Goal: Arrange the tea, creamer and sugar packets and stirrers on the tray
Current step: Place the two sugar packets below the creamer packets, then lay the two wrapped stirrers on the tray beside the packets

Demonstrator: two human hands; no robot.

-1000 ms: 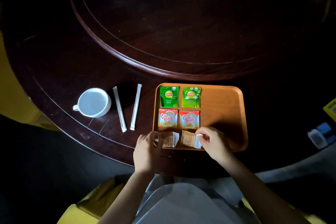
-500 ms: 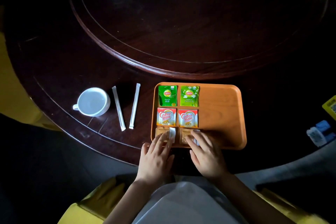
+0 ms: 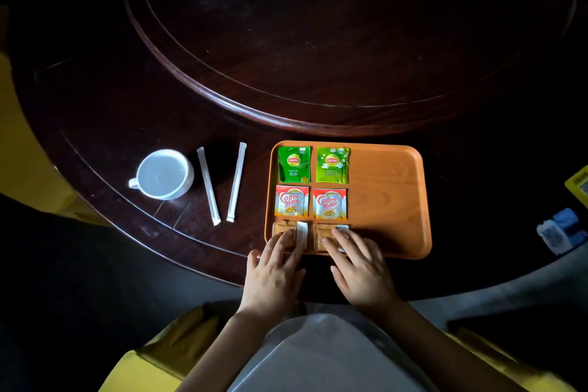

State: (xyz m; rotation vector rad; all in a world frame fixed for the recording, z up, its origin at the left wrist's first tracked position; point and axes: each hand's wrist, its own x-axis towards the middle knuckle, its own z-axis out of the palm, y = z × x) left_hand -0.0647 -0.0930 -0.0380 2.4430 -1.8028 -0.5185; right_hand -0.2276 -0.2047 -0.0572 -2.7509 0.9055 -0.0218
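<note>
An orange wooden tray point(image 3: 391, 200) lies on the dark table. Its left half holds two green Lipton tea packets point(image 3: 293, 164) point(image 3: 332, 165) in the far row and two red Coffee-mate creamer packets point(image 3: 291, 201) point(image 3: 329, 204) in the middle row. Two brown sugar packets point(image 3: 280, 230) point(image 3: 320, 232) lie flat in the near row. My left hand point(image 3: 273, 274) rests with spread fingers on the left sugar packet. My right hand point(image 3: 359, 267) presses flat on the right one. Two white wrapped stirrers point(image 3: 208, 190) point(image 3: 236, 181) lie on the table left of the tray.
A white cup point(image 3: 164, 173) stands left of the stirrers. A raised round turntable point(image 3: 318, 41) fills the table's middle beyond the tray. Yellow and blue-white items point(image 3: 563, 229) sit at the right edge. Yellow chair parts point(image 3: 152, 360) flank my lap.
My hands held the two sugar packets by their edges above the tray's near row; now the packets lie flat and both hands press on them with open fingers.
</note>
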